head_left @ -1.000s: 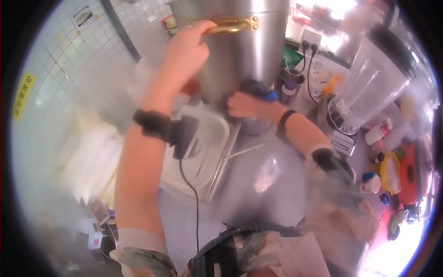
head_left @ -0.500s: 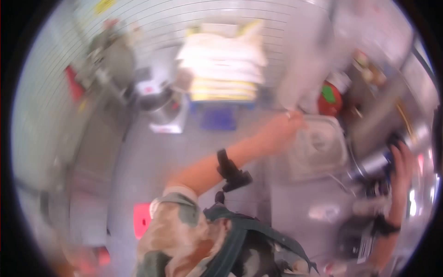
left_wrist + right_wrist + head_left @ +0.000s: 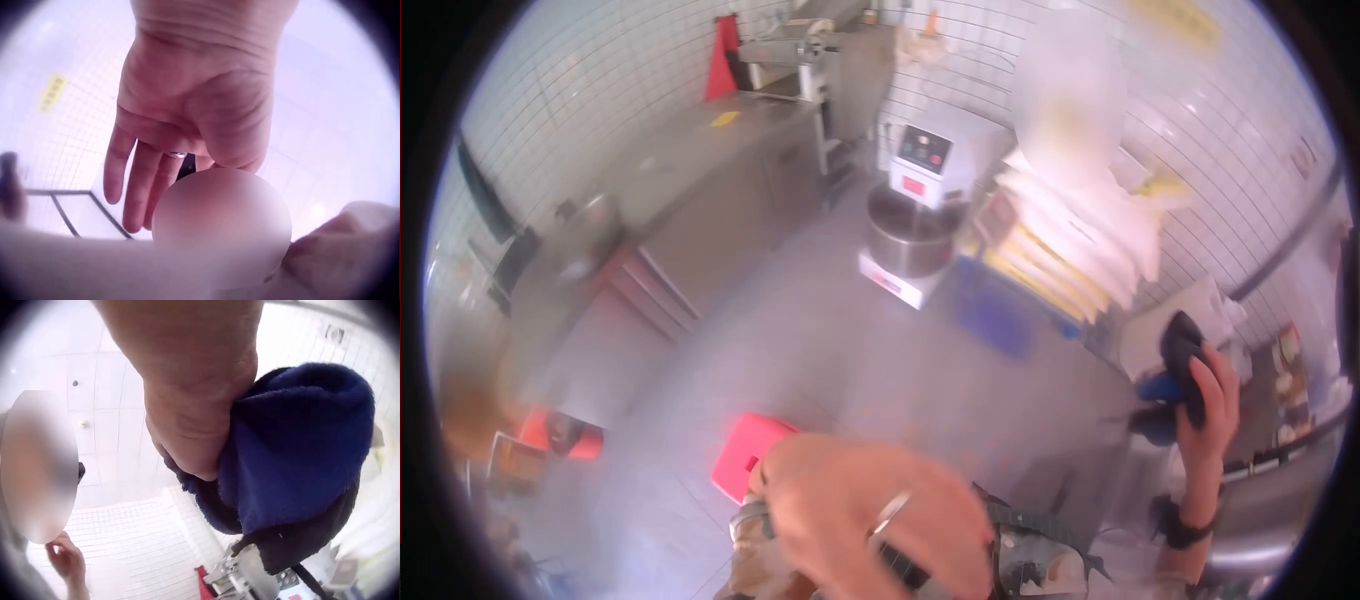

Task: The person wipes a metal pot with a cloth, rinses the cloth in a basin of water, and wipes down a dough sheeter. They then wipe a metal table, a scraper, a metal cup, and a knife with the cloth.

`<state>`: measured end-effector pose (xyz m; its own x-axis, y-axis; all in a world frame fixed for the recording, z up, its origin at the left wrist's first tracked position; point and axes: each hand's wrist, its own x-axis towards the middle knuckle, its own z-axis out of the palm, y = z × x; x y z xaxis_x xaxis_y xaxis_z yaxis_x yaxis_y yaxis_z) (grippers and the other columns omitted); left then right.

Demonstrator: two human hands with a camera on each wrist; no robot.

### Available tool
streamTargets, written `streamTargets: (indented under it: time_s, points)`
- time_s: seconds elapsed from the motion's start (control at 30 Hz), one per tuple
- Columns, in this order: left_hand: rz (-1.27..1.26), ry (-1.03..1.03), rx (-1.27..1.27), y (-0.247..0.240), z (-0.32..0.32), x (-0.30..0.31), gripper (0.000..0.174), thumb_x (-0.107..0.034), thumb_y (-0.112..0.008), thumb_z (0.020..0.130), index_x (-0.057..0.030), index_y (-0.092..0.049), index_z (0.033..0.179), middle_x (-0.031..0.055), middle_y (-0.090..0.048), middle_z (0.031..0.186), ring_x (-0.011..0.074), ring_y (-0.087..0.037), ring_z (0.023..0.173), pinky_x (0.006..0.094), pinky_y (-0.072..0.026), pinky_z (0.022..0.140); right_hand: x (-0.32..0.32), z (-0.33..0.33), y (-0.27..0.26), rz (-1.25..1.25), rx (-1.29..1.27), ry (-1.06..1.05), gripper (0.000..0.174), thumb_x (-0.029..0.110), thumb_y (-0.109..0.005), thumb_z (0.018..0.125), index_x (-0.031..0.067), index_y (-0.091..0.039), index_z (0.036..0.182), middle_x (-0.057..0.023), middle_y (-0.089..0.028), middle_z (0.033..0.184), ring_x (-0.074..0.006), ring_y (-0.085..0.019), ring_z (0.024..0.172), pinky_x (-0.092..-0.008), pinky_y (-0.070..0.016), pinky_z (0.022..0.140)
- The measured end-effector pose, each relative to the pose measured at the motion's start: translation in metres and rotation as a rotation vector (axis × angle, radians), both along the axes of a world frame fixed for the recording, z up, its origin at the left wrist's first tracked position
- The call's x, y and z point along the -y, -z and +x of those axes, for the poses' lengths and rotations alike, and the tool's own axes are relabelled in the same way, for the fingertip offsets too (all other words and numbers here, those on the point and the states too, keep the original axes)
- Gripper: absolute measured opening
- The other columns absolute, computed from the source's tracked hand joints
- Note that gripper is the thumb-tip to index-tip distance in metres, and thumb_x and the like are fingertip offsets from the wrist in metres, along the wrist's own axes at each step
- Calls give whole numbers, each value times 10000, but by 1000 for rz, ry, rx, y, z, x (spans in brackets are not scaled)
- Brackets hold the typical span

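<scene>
My left hand [image 3: 870,510], with a ring on one finger, is raised close in front of the head camera. In the left wrist view its palm [image 3: 200,106] faces the camera and its fingers extend downward beside a blurred round area. No held thing shows in it. Off to the right, my right hand [image 3: 1212,400] grips a bunched dark cloth [image 3: 1185,350]. Seen from the right wrist, this is a fuzzy navy-blue cloth [image 3: 294,456] with a black part, folded over and hanging from the fingers. The right fingertips are partly hidden in its folds.
A dough mixer [image 3: 915,215] stands on the floor beside stacked white sacks [image 3: 1080,235]. Steel counters [image 3: 730,190] run along the left wall. A pink stool [image 3: 750,455] is near my body. Part of a steel pot [image 3: 1260,525] shows at lower right.
The head view has swung left, away from the counter. My left hand has left the large pot's brass handle and risen toward the head. The right hand has lifted the cloth away from the pot.
</scene>
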<state>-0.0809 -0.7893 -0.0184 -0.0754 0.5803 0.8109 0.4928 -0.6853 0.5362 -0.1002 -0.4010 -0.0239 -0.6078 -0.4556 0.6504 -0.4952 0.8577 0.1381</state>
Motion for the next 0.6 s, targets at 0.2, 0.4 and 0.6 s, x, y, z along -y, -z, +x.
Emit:
streamTargets:
  time_s: [0.2, 0.4, 0.6]
  points:
    - [4, -413, -196, 30, 22, 98, 171, -171, -539, 933, -50, -659, 914, 307, -608, 1065, 393, -636, 934, 514, -486, 864, 171, -136, 42, -304, 267, -365, 576, -107, -595, 595, 55, -597, 1149, -157, -559, 1193, -348, -545, 1094, -373, -427, 954]
    - [392, -813, -162, 41, -14, 122, 342, -76, -441, 982, -283, -601, 1202, 221, -657, 1002, 320, -666, 848, 395, -518, 702, 310, -247, 91, -446, 591, -622, 508, -91, -559, 643, 35, -593, 1134, -143, -561, 1143, -307, -528, 1103, -351, -408, 964]
    - [54, -1074, -57, 1, -64, 211, 266, -152, -528, 957, -258, -601, 1190, 229, -650, 1022, 317, -670, 838, 395, -529, 723, 460, -359, 118, -311, 411, -716, 478, -71, -569, 681, 70, -610, 1135, -130, -577, 1111, -322, -531, 1045, -374, -420, 935]
